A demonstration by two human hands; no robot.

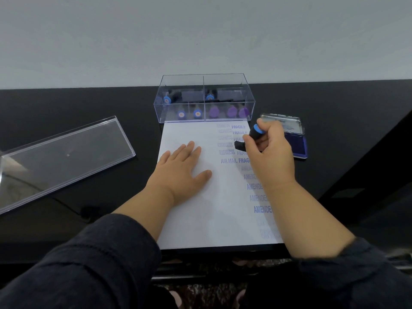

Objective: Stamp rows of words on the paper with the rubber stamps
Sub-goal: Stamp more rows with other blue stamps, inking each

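The rubber stamp (253, 138) looks light and rigid, best taken by its black handle below the blue cap, as the right hand (268, 150) does now, fingers curled round it, base tilted just over the paper (200, 208). The left hand (181, 168) lies flat with fingers straight, pinning the thin, slide-prone sheet on the surface (66, 103). Beneath the right hand run 2 blue columns: EXPRESS, FRAGILE, AMENDED.
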